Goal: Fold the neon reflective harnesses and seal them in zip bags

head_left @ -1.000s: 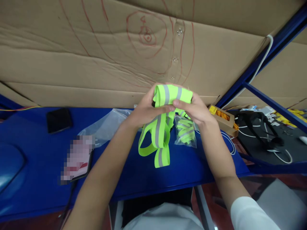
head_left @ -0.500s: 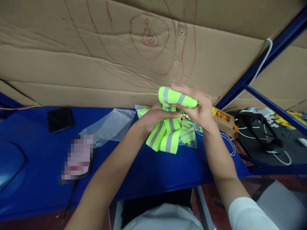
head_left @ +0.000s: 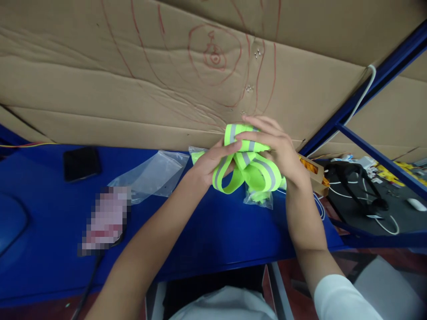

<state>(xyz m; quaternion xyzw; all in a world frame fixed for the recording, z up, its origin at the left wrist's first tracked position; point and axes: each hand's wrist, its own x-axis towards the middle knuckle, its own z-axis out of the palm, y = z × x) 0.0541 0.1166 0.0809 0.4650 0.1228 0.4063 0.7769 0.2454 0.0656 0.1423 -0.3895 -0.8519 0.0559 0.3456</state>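
Note:
A neon yellow-green reflective strap with grey stripes is bunched between both hands above the blue table, its loops hanging below them. My left hand grips it from the left, thumb across the front. From the right, my right hand is wrapped over the folded upper part, with its fingers pointing left. Behind and below the strap lies a clear plastic bag with similar neon material in it. Another clear bag lies flat to the left of my left hand. The strap hides part of the fingers of both hands.
On the blue table lie a black flat object and a blurred-out pinkish item. A cardboard box with orange contents stands at right, near white cables. Cardboard walls the back; a blue metal frame rises on the right.
The strap's hanging loops have opened out and swung up to the right. My right fingers have shifted over the front of the folded part; my left hand stays on the left side.

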